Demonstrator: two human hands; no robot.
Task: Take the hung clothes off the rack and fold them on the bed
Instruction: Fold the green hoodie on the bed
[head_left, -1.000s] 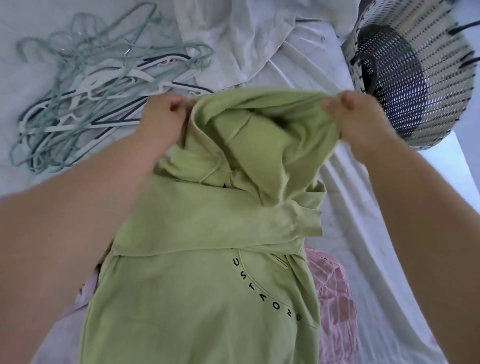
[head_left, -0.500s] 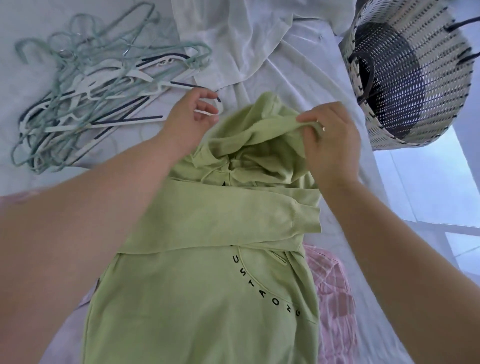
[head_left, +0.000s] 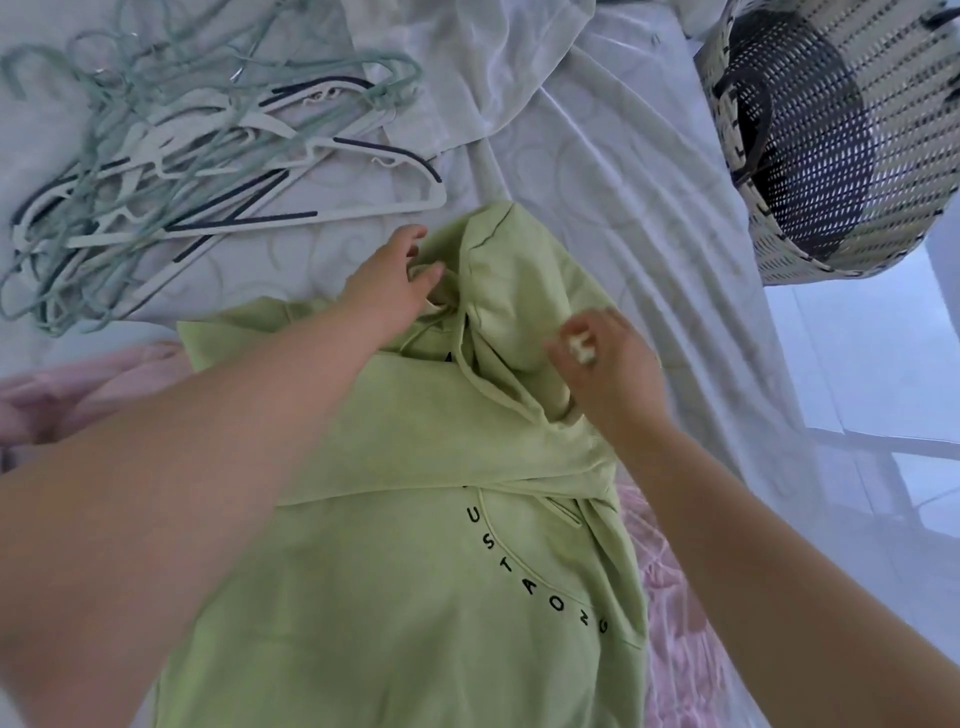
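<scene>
Our right hand is blurry, so we cannot tell if its bent fingers grip the cloth or just lie on it. Our arms hide part of the green hoodie, and its bottom is cut off. Our left hand is loosely spread, with fingertips touching the hood. The hood lies between our hands, and the soft hoodie lies on the bed. Thin hangers lie tangled past the left hand. A woven basket full of little holes stands past the right hand. Pink cloth peeks out beside our right arm.
</scene>
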